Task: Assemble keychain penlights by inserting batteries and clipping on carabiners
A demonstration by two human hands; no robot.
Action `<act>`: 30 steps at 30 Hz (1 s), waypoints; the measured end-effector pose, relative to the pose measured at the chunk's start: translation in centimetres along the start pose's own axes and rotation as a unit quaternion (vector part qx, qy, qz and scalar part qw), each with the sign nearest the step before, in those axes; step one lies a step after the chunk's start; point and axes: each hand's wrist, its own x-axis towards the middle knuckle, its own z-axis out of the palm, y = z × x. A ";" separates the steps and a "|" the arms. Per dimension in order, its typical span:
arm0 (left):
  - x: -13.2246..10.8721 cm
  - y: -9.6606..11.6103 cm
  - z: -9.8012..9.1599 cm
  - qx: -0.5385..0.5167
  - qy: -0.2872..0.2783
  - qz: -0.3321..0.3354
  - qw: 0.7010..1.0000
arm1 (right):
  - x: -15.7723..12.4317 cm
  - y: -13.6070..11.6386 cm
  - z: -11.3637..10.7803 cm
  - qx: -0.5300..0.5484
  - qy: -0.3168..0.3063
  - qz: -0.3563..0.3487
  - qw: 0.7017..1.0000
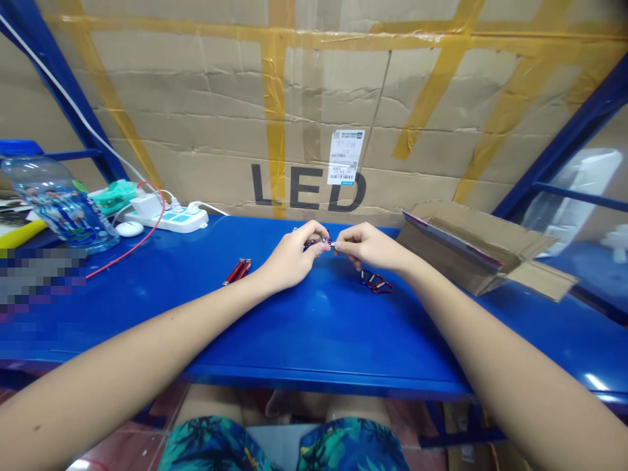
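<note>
My left hand (293,256) and my right hand (369,246) meet above the middle of the blue table (314,333). Both pinch a small purple and silver object (321,244), perhaps a small torch, between their fingertips. Red carabiner clips (377,282) lie on the table just under my right wrist. Two red pen-like torches (237,271) rest on the table to the left of my left hand, apart from it.
An open cardboard box (483,252) lies on its side at the right. At the left stand a water bottle (61,206), a white power strip (169,218) with plugs, a red cable (140,242) and a white mouse (129,228). A cardboard wall marked LED (308,188) backs the table.
</note>
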 end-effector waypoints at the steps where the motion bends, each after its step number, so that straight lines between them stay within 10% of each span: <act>1: 0.1 -0.1 -0.1 -0.024 0.002 -0.007 1.000 | 0.0 0.2 -0.1 -0.028 0.003 0.003 1.000; 8: 0.7 -0.9 -0.1 -0.134 0.013 -0.039 0.990 | 0.4 1.5 0.6 -0.251 -0.017 -0.010 0.968; 23: 0.8 -2.1 0.1 -0.083 0.031 -0.117 0.989 | 0.1 0.4 0.9 -0.266 -0.023 0.003 0.964; 30: 0.5 -1.8 0.0 -0.045 0.034 -0.125 0.991 | -0.6 0.3 -4.1 -0.370 0.290 0.024 0.882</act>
